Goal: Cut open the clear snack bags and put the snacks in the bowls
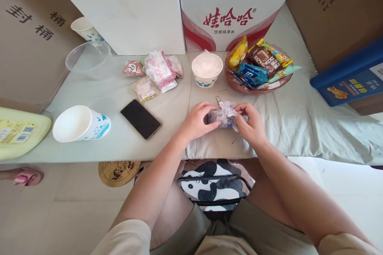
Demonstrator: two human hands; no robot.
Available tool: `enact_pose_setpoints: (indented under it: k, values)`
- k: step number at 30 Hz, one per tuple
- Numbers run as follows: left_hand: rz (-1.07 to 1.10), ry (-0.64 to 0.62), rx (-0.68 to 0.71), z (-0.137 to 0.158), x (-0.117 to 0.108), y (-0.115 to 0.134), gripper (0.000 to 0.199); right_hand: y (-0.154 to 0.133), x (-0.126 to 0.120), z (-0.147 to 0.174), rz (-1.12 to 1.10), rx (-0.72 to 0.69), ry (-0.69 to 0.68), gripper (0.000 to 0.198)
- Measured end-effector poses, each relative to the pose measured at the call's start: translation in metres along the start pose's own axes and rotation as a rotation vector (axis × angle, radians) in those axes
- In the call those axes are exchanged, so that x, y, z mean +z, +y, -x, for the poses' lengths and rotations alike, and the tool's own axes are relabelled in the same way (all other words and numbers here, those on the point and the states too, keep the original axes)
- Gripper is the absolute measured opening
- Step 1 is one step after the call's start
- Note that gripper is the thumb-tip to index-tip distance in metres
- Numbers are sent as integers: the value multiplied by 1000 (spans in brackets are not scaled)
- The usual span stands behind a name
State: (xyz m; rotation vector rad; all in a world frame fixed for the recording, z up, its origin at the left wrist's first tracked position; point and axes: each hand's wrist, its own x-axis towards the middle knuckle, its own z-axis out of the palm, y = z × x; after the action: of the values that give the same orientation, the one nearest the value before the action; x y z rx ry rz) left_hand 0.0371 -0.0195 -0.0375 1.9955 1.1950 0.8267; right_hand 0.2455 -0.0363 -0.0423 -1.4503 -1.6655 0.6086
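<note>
Near the front edge of the cloth (pixel 281 135), just above the seated person's knees, a small packet (pixel 223 117) sits between two bare hands. It is wrapped in clear, crinkled film and shows blue and purple. The left hand (pixel 200 121) curls around its left end, fingers on the far side and thumb on the near side. The right hand (pixel 251 124) has thumb and fingers drawn together, pinching the film at the other end. Something small and pale juts from the far side, too small for me to make out.

Just beyond the hands stands a paper cup (pixel 206 82) lined with clear plastic, and right beside it a bowl (pixel 254 91) heaped with bright snacks (pixel 265 61). To the left of the cup lies a cluster of small packs (pixel 158 71). Nearer the person, a phone (pixel 140 118) rests face up, its screen dark, between the left hand and a larger cup (pixel 100 127). A clear tub (pixel 89 57) stands farther back. Behind everything I see white boxes (pixel 146 16), one printed in red. At the far left, a pink slipper (pixel 30 177) shows on someone's foot.
</note>
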Motion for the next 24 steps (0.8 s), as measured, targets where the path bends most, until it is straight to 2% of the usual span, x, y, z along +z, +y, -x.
enact_pose_setpoints:
  k: [3,7,10,15,19,24]
  values:
    - [-28,3,25,0,2,-1,23,1,1,0,-14,21,16,8]
    - [2,70,-36,0,-1,0,7,2,1,0,-36,56,61,11]
    - [26,111,-71,-1,-5,2,7,3,1,-1,-54,85,74,13]
    - [-19,0,18,0,1,2,25,2,2,0,-62,69,35,11]
    - [-37,5,18,1,5,-1,17,3,4,0,-56,50,32,10]
    - [43,46,-22,1,1,0,11,3,4,0,-53,53,25,10]
